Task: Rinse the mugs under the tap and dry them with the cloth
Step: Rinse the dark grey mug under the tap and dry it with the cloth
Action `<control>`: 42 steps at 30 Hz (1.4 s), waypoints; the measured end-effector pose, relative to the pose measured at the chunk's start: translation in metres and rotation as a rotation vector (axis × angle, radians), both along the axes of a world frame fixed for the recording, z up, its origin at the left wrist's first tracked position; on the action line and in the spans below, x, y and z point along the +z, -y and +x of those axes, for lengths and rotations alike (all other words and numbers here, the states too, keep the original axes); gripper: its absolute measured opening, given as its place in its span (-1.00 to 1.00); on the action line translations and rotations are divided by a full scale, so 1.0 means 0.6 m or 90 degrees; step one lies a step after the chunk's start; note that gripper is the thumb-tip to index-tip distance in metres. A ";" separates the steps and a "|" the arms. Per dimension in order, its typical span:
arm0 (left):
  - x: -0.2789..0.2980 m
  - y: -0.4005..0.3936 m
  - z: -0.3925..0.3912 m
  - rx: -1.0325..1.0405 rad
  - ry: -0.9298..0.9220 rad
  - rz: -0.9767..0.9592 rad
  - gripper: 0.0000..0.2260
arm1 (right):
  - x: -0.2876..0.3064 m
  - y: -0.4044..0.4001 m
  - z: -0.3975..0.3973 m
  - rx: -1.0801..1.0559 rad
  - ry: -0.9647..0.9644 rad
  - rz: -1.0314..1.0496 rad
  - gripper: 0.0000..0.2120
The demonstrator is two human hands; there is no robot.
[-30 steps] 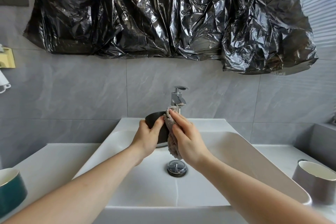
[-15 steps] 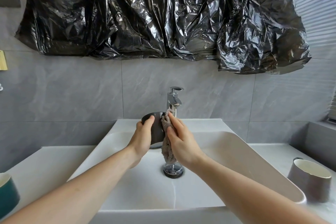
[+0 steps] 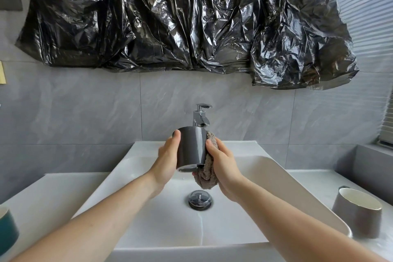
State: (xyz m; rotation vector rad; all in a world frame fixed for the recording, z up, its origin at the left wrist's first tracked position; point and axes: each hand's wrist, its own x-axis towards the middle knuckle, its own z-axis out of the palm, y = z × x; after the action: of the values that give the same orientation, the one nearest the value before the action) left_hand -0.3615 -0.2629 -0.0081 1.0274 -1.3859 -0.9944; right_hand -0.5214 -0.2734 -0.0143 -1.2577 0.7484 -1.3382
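Since the frame before, the dark grey mug (image 3: 192,149) had turned from tilted, mouth away, to upside down, its glossy cylindrical side facing the camera. The left hand (image 3: 168,160) curled round its left side, thumb near the upturned base. The right hand (image 3: 222,162) pinched a bunched, nubbly grey-brown cloth (image 3: 207,173) against the mug's right side. Behind the grip stood the chrome tap (image 3: 200,116); below lay the glossy white basin (image 3: 148,208).
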 end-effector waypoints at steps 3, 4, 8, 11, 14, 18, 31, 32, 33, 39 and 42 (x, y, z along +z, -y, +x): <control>0.000 0.000 -0.002 -0.068 -0.068 0.036 -0.51 | -0.002 -0.003 0.004 0.029 -0.002 0.023 -0.74; -0.002 0.001 -0.004 -0.032 -0.048 0.004 -0.58 | -0.003 -0.004 0.005 0.026 -0.012 0.025 -0.73; -0.009 0.005 -0.007 0.126 0.036 -0.041 -0.61 | -0.005 -0.005 0.007 -0.027 -0.098 -0.039 -0.73; -0.016 0.012 0.001 0.192 0.062 -0.018 -0.53 | -0.010 -0.002 0.012 -0.078 -0.173 -0.119 -0.73; -0.017 0.012 0.009 0.223 0.067 -0.006 -0.52 | -0.014 -0.003 0.026 -0.104 -0.251 -0.191 -0.59; -0.017 0.017 0.011 0.180 0.046 -0.058 -0.64 | -0.012 0.002 0.014 -0.127 -0.197 -0.146 -0.69; -0.011 0.025 0.006 0.109 -0.073 0.058 -0.67 | -0.014 0.016 -0.004 -0.144 -0.132 -0.034 -0.71; -0.010 0.024 0.004 0.111 -0.084 0.050 -0.68 | -0.015 0.016 -0.005 -0.152 -0.160 -0.036 -0.71; -0.010 0.023 0.002 0.126 -0.075 0.040 -0.68 | -0.017 0.015 -0.005 -0.158 -0.189 -0.043 -0.72; -0.017 0.028 0.013 0.281 0.118 -0.015 -0.62 | -0.022 0.013 0.010 -0.167 -0.298 -0.143 -0.61; -0.013 0.025 0.012 0.284 0.123 -0.007 -0.61 | -0.025 0.006 0.023 -0.193 -0.375 -0.259 -0.58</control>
State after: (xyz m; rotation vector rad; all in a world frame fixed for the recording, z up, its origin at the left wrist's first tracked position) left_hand -0.3542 -0.2778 -0.0159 1.3773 -1.2353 -0.5683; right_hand -0.5078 -0.2767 -0.0294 -1.9708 1.1451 -1.4160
